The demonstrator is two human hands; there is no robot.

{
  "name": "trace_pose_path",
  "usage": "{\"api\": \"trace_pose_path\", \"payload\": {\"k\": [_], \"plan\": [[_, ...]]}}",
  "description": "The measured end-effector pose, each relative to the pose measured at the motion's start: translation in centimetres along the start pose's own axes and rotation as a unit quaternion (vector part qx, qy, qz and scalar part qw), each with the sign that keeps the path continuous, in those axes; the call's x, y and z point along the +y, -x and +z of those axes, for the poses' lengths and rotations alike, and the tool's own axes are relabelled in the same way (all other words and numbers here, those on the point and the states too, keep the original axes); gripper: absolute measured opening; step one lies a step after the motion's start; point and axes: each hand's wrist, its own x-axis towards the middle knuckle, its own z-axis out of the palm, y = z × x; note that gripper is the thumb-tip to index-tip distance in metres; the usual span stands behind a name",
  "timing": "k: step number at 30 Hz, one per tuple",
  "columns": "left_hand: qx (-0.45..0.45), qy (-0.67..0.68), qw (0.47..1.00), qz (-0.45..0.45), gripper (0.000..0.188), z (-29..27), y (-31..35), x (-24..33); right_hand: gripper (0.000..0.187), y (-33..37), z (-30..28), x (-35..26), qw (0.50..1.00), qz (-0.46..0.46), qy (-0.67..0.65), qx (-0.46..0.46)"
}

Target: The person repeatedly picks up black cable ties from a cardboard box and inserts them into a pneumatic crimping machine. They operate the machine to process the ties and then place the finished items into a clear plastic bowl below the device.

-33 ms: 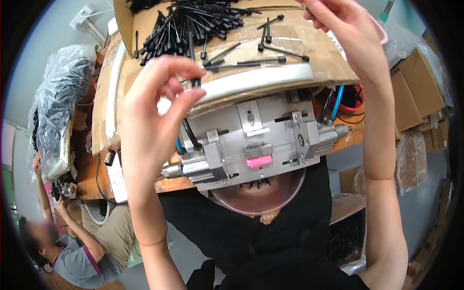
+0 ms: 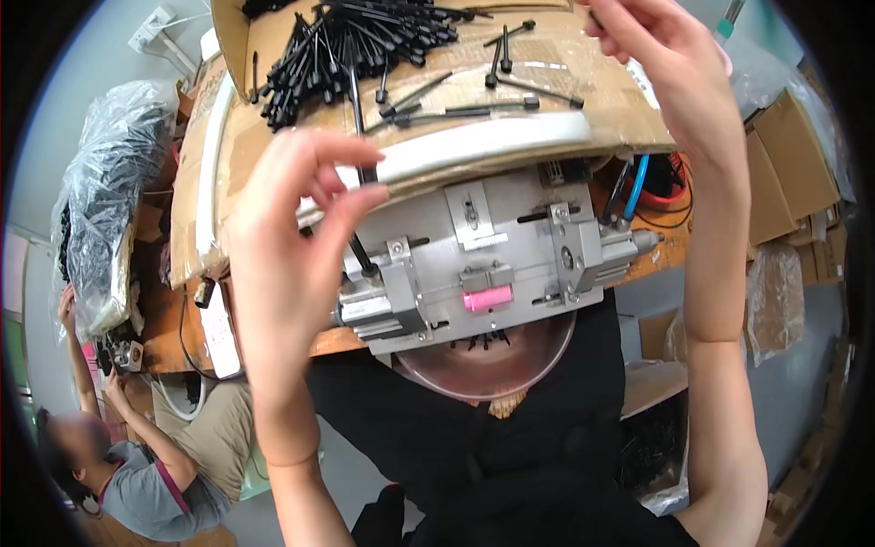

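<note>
My left hand (image 2: 290, 214) pinches a thin black rod with a blocky head (image 2: 367, 173) between thumb and forefinger, its stem pointing away over the cardboard. At the upper right my right hand (image 2: 684, 82) has its fingers curled together over the cardboard's far edge. A dark bit shows at its fingertips, too small to name. A heap of similar black rods (image 2: 342, 55) lies on the cardboard tray (image 2: 547, 77), with several loose ones near its front. Below my hands sits a metal clamping fixture (image 2: 428, 232) with a pink block (image 2: 488, 298) at its middle.
A clear bowl (image 2: 547, 360) with several black pieces stands under the fixture. Padded white strips (image 2: 483, 146) line the tray's front. At the left a person (image 2: 155, 483) works by a plastic-wrapped bundle (image 2: 118, 191). Cardboard boxes (image 2: 788, 173) stand right; blue tubing (image 2: 636, 187) runs beside the fixture.
My left hand has shifted slightly down with the rod, whose stem now shows more clearly. My right hand has moved a little right and down. The view has tilted slightly.
</note>
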Motion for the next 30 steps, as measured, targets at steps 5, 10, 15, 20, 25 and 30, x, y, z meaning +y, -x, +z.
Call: {"api": "trace_pose_path", "payload": {"k": [5,10,15,20,25,30], "plan": [[-0.076,-0.069,0.992,-0.069,0.075,2.9,10.1,4.0,0.022,5.2,-2.9,2.3,0.991,0.001,-0.132,-0.011],[-0.162,-0.175,0.971,-0.028,0.066,8.0,14.7,5.7,0.028,8.9,-4.3,2.0,0.971,0.007,-0.237,-0.021],[-0.164,-0.252,0.953,-0.024,0.066,10.3,14.4,5.0,0.03,10.1,-2.8,0.7,0.976,-0.029,-0.216,-0.018],[-0.177,-0.265,0.947,-0.029,0.067,10.2,14.2,5.2,0.028,11.6,-2.5,0.1,0.984,-0.018,-0.178,0.008],[-0.185,-0.253,0.949,-0.025,0.068,10.0,13.8,5.2,0.019,13.7,-0.8,-1.2,0.986,0.013,-0.153,0.068],[-0.199,-0.226,0.952,-0.062,0.072,9.7,14.5,4.9,0.043,19.0,2.5,-0.9,0.999,0.015,-0.021,-0.038]]}}
